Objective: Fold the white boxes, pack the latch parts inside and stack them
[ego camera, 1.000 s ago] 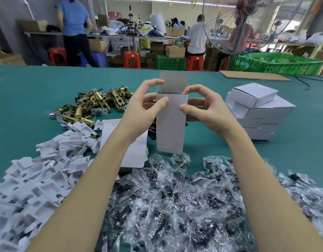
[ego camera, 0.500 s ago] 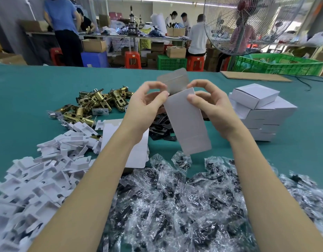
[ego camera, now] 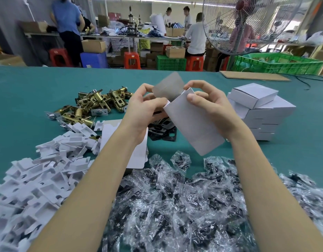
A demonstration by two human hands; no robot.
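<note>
Green felt table (ego camera: 39, 88), frame centre: right hand (ego camera: 209, 106) thumb pinches the tilted white box (ego camera: 191, 124) near its raised flap; left hand (ego camera: 144, 113) curls round its left edge, fingertips probably tucked behind. Stacked boxes (ego camera: 262, 110) right, brass latches (ego camera: 95, 102) upper left.

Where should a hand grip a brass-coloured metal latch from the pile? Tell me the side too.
Judging by shape, take a brass-coloured metal latch by its round barrel, coming from above: the barrels lie sideways atop the tangled heap, while the flat plates are interlocked.
</note>
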